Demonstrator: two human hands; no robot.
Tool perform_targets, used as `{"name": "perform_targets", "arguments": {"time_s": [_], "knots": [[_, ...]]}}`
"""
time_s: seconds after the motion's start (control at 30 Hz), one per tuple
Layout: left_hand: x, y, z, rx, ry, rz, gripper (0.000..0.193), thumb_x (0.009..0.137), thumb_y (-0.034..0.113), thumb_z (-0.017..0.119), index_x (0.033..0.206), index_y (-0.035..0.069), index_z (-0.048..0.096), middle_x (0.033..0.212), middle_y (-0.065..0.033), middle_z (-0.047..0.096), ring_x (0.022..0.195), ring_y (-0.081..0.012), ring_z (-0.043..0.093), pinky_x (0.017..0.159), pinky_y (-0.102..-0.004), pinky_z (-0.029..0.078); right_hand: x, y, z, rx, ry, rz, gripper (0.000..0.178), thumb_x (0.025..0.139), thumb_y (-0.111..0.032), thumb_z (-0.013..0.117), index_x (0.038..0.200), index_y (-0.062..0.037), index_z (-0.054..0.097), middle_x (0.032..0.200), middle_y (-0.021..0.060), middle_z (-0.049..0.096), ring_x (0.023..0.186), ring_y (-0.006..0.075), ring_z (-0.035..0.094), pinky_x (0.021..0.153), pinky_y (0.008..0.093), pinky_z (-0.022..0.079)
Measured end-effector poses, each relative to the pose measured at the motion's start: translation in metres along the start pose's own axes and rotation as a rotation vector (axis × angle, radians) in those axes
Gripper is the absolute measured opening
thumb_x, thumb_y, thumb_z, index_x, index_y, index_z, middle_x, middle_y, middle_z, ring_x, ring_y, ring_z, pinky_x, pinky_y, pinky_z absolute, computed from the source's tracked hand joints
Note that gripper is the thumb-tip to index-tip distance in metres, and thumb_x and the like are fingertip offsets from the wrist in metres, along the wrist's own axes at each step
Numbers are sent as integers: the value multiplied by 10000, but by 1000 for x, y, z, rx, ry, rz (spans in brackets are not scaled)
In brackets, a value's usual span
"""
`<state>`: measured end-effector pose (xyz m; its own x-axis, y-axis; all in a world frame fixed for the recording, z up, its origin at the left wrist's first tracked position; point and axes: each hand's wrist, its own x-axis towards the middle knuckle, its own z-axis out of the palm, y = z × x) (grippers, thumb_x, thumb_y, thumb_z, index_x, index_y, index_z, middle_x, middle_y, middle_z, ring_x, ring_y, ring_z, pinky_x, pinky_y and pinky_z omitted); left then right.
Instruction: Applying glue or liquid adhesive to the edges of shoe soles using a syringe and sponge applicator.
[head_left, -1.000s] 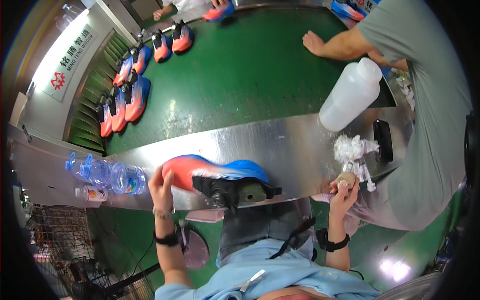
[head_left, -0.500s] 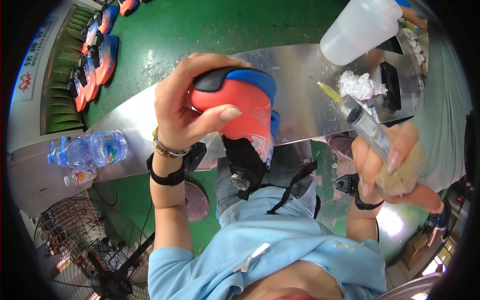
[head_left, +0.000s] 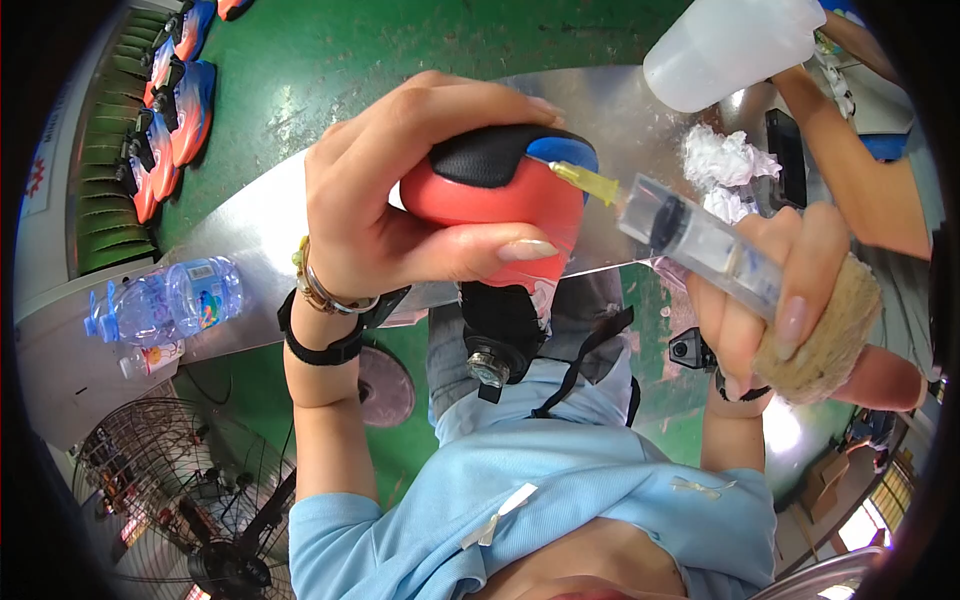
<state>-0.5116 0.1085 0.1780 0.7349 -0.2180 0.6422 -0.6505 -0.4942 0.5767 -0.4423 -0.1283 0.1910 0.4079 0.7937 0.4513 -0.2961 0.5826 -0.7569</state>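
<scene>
My left hand (head_left: 375,180) is wrapped around a coral-red shoe (head_left: 485,207) with black and blue parts on its sole, thumb along the side and fingers over the top. A black upper (head_left: 500,320) and dark laced or buckled part hang below it. In my right hand (head_left: 722,315) is a clear syringe (head_left: 715,245) with a yellow needle tip (head_left: 585,183), which reaches the blue edge of the sole; whether it touches cannot be made out. The same hand also grips a rounded tan fuzzy pad (head_left: 820,335) against the palm.
A metal table (head_left: 250,235) runs beneath my hands. On it stand a white translucent jug (head_left: 725,55), crumpled white paper (head_left: 725,160) and a black tray-like object (head_left: 787,155). Another person's arm (head_left: 840,160) reaches in at right. Bottles (head_left: 175,300), a fan (head_left: 190,480) and racked shoes (head_left: 185,115) are left.
The syringe has moved left so that its tip is at the shoe's sole edge. The shoe has shifted slightly right and tilted. Another person's arm has come in at right.
</scene>
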Motion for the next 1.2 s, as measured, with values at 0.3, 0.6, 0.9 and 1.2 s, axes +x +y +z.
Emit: {"name": "perform_targets", "arguments": {"time_s": [0.3, 0.6, 0.9, 1.2], "knots": [[-5, -10, -3, 15, 30, 25, 639, 745, 469, 592, 1008, -97, 453, 866, -242, 590, 787, -273, 597, 705, -342, 475, 0, 12, -4, 10, 29, -24, 590, 640, -608, 609, 810, -58, 479, 490, 66, 547, 375, 106, 490, 450, 183, 412], [-18, -20, -8, 76, 201, -252, 742, 755, 590, 483, 1041, -93, 431, 904, -235, 575, 822, -305, 597, 711, -372, 491, -35, 43, -10, -80, 444, 91, 671, 645, -635, 576, 786, 13, 469, 641, 61, 513, 472, 123, 480, 412, 244, 376], [-35, -50, -14, -19, 358, -186, 644, 787, 456, 526, 1045, -128, 441, 1002, -221, 552, 888, -244, 567, 778, -319, 457, -34, 88, -21, 245, 301, -35, 794, 541, -745, 483, 783, 11, 463, 598, 56, 481, 426, 117, 448, 379, 221, 335], [-47, -64, -21, 90, 465, -251, 684, 822, 529, 408, 1057, -112, 449, 1017, -211, 553, 886, -243, 566, 770, -321, 466, -50, 104, -15, 137, 467, 131, 771, 590, -708, 516, 806, 32, 498, 687, 74, 527, 531, 132, 530, 449, 223, 418]]}}
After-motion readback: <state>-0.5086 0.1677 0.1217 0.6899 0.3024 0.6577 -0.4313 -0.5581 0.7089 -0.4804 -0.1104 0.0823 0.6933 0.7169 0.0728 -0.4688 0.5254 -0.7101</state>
